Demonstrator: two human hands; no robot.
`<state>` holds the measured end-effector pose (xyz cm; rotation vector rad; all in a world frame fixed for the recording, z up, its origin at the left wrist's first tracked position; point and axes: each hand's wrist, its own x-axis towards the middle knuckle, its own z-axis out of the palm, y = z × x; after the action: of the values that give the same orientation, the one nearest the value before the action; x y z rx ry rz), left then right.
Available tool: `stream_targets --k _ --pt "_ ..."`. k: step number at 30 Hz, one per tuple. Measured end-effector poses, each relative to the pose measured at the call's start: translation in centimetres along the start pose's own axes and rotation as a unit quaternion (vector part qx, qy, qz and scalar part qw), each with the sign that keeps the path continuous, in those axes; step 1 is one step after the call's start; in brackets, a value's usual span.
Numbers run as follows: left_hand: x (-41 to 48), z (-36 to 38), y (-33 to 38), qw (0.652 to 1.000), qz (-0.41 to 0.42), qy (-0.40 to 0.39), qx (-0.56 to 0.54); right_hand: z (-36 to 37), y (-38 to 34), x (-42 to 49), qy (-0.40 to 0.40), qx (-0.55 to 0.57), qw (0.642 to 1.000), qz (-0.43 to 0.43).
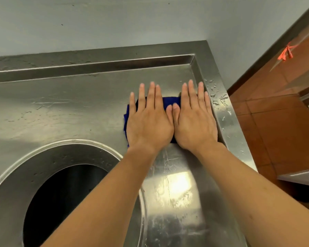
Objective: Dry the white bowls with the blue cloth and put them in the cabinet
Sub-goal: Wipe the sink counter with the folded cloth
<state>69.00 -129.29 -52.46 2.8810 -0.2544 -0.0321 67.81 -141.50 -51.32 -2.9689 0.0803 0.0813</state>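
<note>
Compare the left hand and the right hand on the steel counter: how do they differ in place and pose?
The left hand lies nearer the round opening; the right hand lies beside the counter's raised right rim. The left hand's fingers are slightly spread with blue cloth showing at its outer side; the right hand's fingers lie close together and no cloth shows beyond it. Both lie flat, palms down, on the cloth, thumbs touching.
</note>
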Motion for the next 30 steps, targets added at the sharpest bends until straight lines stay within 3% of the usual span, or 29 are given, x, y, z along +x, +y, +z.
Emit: stream_targets --k 9,14,30 --pt "6.5 0.1 -1.6 0.999 0.010 0.034 0.026 0.5 -0.5 7.0 0.043 -0.018 0.999 0.000" --pt "5.8 0.1 -1.6 0.999 0.011 0.037 0.038 0.4 -0.3 6.8 0.025 -0.014 0.999 -0.018" --pt "-10.6 0.7 1.0 0.999 0.035 -0.014 -0.029 0.4 1.8 -10.4 -0.041 0.035 0.997 -0.051"
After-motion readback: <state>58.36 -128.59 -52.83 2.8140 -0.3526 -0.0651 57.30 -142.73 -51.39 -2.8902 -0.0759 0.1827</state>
